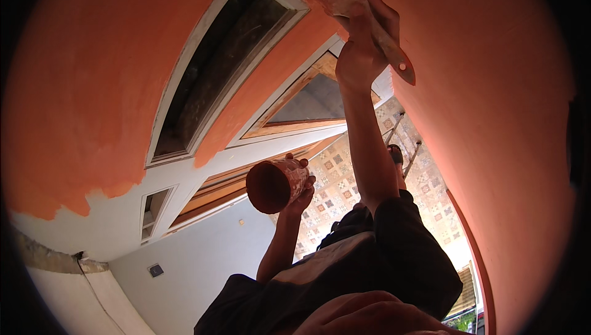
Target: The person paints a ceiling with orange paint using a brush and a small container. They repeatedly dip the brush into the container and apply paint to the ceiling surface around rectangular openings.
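Much orange wall [114, 101] flanks the white-framed window [225, 64], white wall [111, 227] remaining below; right hand [362, 55] grips, apparently, a flat brown paintbrush [389, 44], left hand [301, 196] a paint-smeared round cup [295, 175].

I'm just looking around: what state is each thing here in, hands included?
Right hand: raised, closed around the paintbrush
Paintbrush: held, bristle end up at the orange surface
Left hand: closed around the pot
Pot: open-mouthed, tilted, smeared outside; fill unclear
Window wall: partly orange, ragged lower edge, pale below
Upper window: dark-paned; open or shut unclear
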`<state>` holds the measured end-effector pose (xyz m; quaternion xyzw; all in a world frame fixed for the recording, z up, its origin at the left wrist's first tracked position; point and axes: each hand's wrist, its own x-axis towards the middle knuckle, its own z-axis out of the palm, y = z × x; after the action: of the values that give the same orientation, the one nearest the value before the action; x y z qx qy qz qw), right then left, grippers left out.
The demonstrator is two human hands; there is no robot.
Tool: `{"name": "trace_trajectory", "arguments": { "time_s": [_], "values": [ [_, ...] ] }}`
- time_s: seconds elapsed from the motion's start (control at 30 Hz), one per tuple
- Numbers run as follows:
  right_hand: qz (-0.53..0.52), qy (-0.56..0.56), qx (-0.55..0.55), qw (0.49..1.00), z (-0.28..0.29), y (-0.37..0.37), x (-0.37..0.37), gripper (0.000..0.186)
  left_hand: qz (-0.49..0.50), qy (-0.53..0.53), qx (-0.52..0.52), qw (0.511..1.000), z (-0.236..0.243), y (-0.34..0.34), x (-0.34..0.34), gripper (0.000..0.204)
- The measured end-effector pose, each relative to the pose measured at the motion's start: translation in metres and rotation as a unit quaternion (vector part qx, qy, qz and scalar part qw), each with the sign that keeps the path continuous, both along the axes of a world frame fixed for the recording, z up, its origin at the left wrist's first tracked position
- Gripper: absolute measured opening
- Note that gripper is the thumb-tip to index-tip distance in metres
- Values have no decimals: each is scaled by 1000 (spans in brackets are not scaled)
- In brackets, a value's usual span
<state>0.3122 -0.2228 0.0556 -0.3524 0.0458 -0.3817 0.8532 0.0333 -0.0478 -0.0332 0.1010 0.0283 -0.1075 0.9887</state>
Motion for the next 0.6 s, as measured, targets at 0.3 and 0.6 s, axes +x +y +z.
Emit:
{"name": "trace_trajectory", "arguments": {
  "time_s": [0.3,0.6],
  "values": [
    [36,120,68,990,-48,-15,-24,28,-2,1,-9,1000,-1,2,0,63],
    [10,142,-39,989,-46,3,-7,28,-13,9,22,1000,0,-1,-1,58]
  ]
}}
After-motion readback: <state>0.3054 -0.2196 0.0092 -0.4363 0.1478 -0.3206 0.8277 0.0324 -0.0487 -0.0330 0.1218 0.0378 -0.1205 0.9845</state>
